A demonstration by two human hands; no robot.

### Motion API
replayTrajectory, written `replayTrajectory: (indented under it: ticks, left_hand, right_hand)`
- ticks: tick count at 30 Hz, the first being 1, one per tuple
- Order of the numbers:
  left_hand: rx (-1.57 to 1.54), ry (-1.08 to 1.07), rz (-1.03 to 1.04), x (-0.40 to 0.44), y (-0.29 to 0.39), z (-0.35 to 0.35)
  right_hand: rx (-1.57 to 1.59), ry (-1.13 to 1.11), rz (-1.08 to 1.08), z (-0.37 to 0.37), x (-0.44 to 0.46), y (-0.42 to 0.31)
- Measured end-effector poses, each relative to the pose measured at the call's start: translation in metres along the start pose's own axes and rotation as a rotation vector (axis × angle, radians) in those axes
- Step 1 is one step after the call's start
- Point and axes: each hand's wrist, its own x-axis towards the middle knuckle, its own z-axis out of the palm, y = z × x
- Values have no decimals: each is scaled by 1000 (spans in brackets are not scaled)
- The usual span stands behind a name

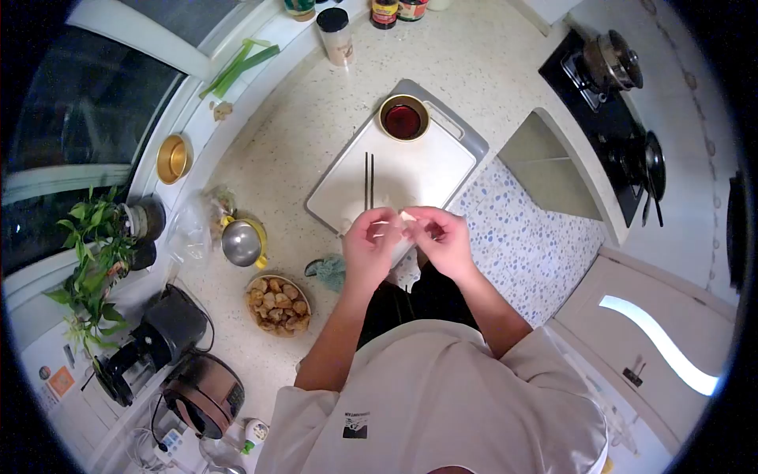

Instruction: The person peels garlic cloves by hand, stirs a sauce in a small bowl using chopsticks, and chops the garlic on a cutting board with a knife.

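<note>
My left hand (373, 243) and my right hand (444, 238) meet over the near edge of a white cutting board (410, 170) with a grey rim. Fingertips of both hands pinch a small pale piece (407, 216) that looks like a garlic clove; blur hides its exact kind. Beyond my left hand, a pair of dark chopsticks (369, 178) lies on the board. At the board's far end stands a round gold-rimmed bowl (404, 118) of dark red-brown liquid. Some pale scraps (345, 227) sit by the board's edge at my left hand.
Left of me are a bowl of browned chunks (278, 306), a metal bowl with yellow handles (244, 241) and a teal cloth (330, 272). Green onion (237, 69) and a gold bowl (172, 159) rest on the sill. A stove (592, 110) holds a pot (612, 62) at right.
</note>
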Motion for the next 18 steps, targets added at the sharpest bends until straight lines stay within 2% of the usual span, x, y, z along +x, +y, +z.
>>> replayTrajectory:
  ticks: [2,5,8,11,14,18]
  left_hand:
    - [157,-4,167,0,0,2]
    - [85,21,77,2,-2,1]
    - [-125,14,33,3,4,2]
    - [-147,49,26,5,-1,2]
    - [-194,21,26,4,3,6]
    - [-262,9,-47,2,10,7]
  right_hand:
    - [-287,-25,-128,-2,0,-11]
    - [-159,16,-51,1,-3,-20]
    - [220,28,45,10,-5,-12]
    - [293,102,46,22,-6,-14]
    - [-47,28,-185,12,-4,2]
    - [56,102,-196,12,-2,0]
